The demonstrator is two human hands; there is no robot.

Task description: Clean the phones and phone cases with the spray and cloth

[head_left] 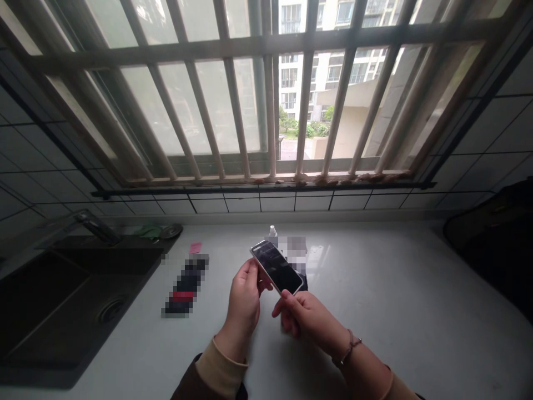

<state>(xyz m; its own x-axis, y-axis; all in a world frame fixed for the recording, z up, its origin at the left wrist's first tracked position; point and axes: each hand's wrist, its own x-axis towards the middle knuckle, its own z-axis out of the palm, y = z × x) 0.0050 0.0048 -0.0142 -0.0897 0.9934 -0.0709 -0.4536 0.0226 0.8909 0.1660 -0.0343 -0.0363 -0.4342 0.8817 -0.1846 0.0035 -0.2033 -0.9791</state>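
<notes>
A smartphone [277, 269] with a dark screen and a light edge is held up over the pale countertop [375, 311], tilted, its screen facing me. My left hand [245, 291] grips its left edge near the upper end, thumb against the side. At the lower right corner, my right hand [300, 311] pinches the phone between thumb and fingers. Partly hidden behind the phone stand a small bottle with a white cap [272, 230] and a blurred-out item [296, 247]. Some fingertips are covered by the phone.
A dark sink [50, 311] with a faucet [97, 226] lies at the left. Between sink and hands are a pixelated dark and red item [185, 286] and a pink slip [195, 248]. A black bag-like object [495, 239] sits at the right. A barred window [266, 105] rises behind.
</notes>
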